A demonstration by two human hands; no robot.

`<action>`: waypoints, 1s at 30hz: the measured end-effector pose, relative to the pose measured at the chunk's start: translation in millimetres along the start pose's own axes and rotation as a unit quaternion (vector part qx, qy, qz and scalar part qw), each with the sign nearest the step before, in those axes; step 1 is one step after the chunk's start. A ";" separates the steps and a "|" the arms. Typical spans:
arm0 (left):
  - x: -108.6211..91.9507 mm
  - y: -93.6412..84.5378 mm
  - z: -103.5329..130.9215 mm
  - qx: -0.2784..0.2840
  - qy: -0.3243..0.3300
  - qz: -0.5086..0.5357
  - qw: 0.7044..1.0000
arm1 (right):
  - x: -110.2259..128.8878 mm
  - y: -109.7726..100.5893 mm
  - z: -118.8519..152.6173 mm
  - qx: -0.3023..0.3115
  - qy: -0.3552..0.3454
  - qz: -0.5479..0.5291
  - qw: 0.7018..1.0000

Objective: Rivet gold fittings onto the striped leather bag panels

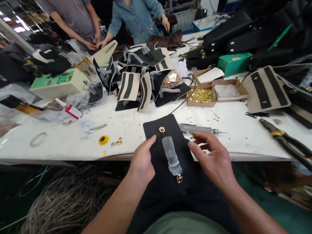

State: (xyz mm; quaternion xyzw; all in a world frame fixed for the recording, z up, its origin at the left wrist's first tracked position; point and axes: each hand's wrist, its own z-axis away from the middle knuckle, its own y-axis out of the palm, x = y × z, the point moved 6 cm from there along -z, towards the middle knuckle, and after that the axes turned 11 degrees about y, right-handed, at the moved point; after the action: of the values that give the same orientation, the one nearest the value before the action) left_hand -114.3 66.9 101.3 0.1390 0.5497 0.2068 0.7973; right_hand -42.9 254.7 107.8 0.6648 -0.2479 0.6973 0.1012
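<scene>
A black panel [157,127] lies tilted over the table's front edge and my lap. Two gold-coloured fittings sit on it, one near its top and one lower down, with a plastic-wrapped strap [171,156] between them. My left hand [143,160] grips the panel's left edge, thumb on top. At the right edge is my right hand [213,157], its fingers apart and thumb close to the panel; whether it touches is unclear. Just behind the panel a grey pen-shaped tool [198,129] lies on the white table [130,129].
Pliers [289,144] lie at the right. Behind are a box of gold-coloured parts [201,96], a green box [234,63] and stacked black-and-beige panels [129,87]. A yellow ring-shaped item [103,140] sits front left. Two people stand across the table.
</scene>
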 end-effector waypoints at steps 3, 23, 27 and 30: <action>2.1 -5.5 -8.9 -0.046 -0.039 0.029 0.998 | -31.0 9.2 14.8 0.080 0.120 -0.092 0.985; 28.7 3.5 20.2 0.095 -0.051 -0.036 0.993 | -45.8 42.0 51.8 0.169 0.244 -0.162 0.941; 17.5 1.5 19.6 0.108 0.079 -0.051 0.990 | -66.9 21.0 38.2 -0.033 0.155 -0.053 0.986; 8.7 -0.3 22.2 0.113 0.147 -0.108 0.977 | -66.4 12.1 30.4 -0.096 0.013 0.043 0.994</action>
State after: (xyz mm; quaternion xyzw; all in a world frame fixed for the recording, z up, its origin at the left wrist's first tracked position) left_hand -90.8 70.9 101.9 0.1360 0.6925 0.0740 0.7046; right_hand -15.5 242.2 40.2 0.6315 -0.3403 0.6829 0.1380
